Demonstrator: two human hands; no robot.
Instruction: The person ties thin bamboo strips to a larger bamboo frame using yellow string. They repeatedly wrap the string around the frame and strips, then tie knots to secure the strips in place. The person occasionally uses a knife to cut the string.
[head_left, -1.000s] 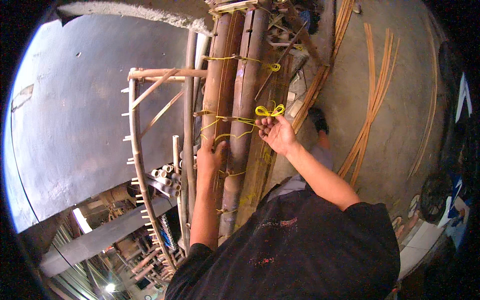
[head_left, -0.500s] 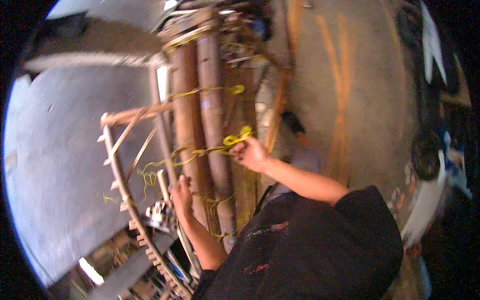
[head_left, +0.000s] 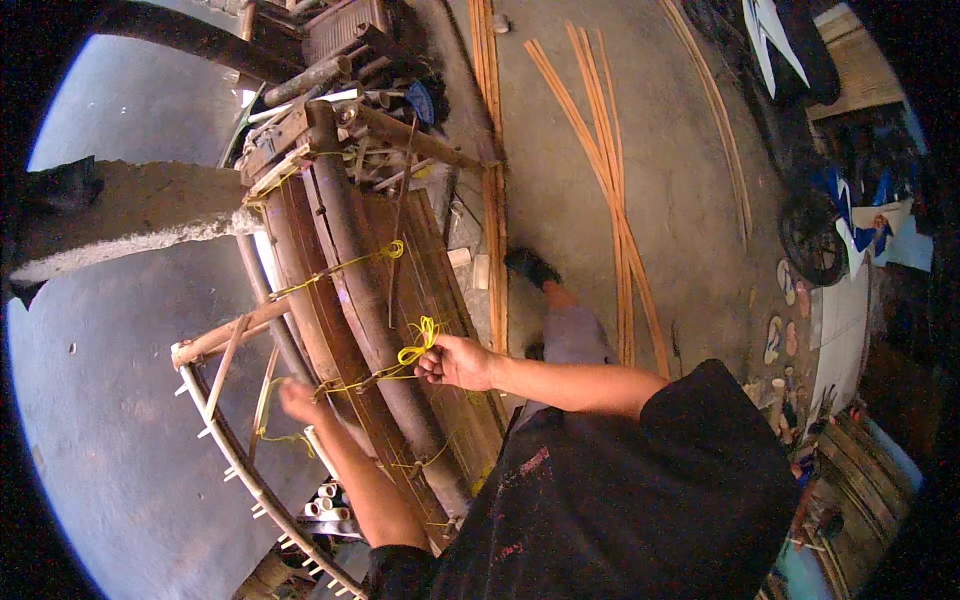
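Cord [head_left: 418,345], yellow, loops bunched in my right hand [head_left: 462,362], fingers pinched shut on it so line stays taut across bamboo poles [head_left: 360,290]. My left hand [head_left: 298,398] behind poles, blurred; cannot tell its grip. Frame [head_left: 215,345] braces bundle upright.

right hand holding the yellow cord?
Yes, the right hand pinches a loop of the yellow cord against the thick wooden poles, with the cord running left across them.
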